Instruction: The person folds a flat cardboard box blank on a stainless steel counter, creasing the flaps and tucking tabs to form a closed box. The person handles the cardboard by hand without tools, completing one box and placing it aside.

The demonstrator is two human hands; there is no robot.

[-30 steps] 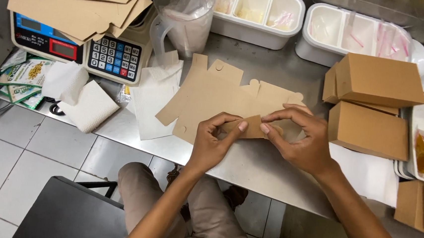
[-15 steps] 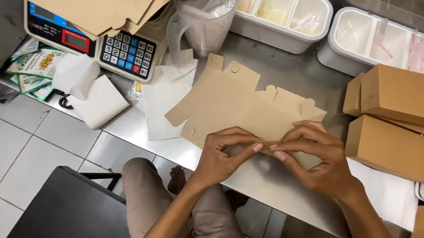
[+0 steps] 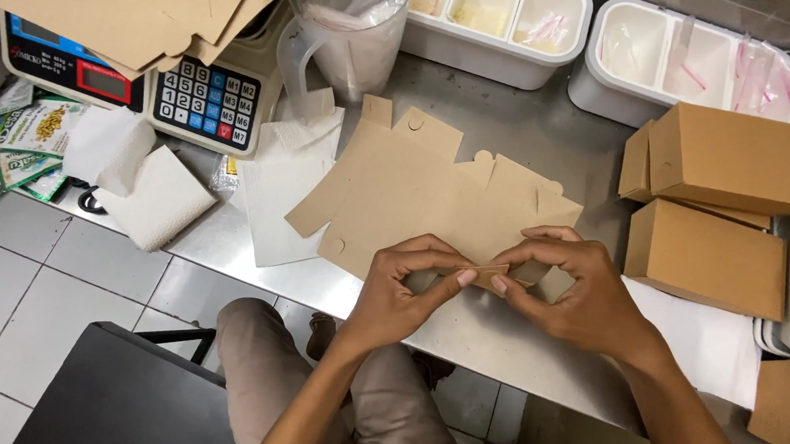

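Light was even and moderately bright, coming from overhead. The brushed stainless steel counter gave a soft, dull sheen, without hard glare. Short, soft shadows lay under both hands and beneath the flat brown cardboard box blank. The clear plastic jug showed pale highlights. Focus was sharp mid-frame; edges bowed slightly from a wide lens. The grey tiled floor read dimmer.
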